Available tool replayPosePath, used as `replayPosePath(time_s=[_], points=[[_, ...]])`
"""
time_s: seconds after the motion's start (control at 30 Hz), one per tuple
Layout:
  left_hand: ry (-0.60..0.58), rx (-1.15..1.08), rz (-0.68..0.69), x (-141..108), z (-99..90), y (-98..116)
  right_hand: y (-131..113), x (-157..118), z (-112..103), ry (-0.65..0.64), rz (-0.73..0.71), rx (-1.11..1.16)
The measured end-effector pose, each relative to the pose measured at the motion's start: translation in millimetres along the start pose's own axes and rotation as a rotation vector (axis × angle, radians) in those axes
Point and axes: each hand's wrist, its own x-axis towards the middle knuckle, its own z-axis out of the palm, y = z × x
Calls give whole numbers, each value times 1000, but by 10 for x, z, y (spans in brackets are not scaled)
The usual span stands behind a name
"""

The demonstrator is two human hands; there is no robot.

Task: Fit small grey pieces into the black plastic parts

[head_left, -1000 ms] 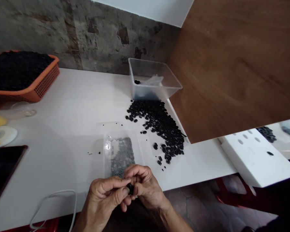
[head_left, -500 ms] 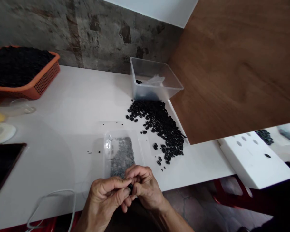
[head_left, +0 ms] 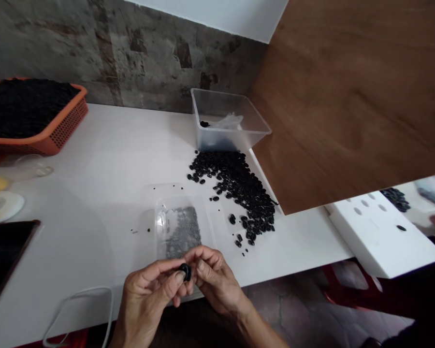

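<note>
Between the thumb and forefinger of my left hand (head_left: 154, 285) is a small round black plastic piece (head_left: 184, 272). Close beside it, my right hand (head_left: 215, 275) has its thumb and fingertips drawn together; whatever they may hold is too small to make out. Just beyond the hands lies a shallow clear tray (head_left: 160, 241) with many tiny grey metal-looking bits (head_left: 184, 227) in it. Farther right spreads a heap of small black oval pieces (head_left: 244, 183), a few of them loose at its near edge.
A clear plastic bin (head_left: 232, 137) stands behind the heap, beside a brown wooden panel (head_left: 348, 106). At left are an orange basket (head_left: 68, 121) of black pieces, a tape roll (head_left: 7, 205), a phone (head_left: 9, 256) and a white cable (head_left: 78, 292). A white box (head_left: 384, 237) is at right.
My two hands have drawn slightly apart. The black piece, now more exposed, has moved left and up a little with my left hand.
</note>
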Motion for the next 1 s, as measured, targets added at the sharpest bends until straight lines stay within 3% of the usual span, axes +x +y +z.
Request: replayPosePath(time_s=[0.2, 0.4, 0.6, 0.7, 0.8, 1.0], points=[[68, 84, 102, -2, 27, -5, 55, -5, -48, -17, -70, -10], [184, 247, 184, 23, 48, -11, 22, -62, -15, -7, -214, -221], [150, 364, 299, 31, 55, -37, -52, -80, 26, 34, -285, -394], [132, 334, 277, 19, 111, -29, -116, -84, 25, 56, -281, -485], [189, 217, 193, -15, 211, -15, -191, -112, 55, 95, -284, -573], [207, 98, 130, -104, 316, 6, -189, -233, 151, 120, -312, -492]])
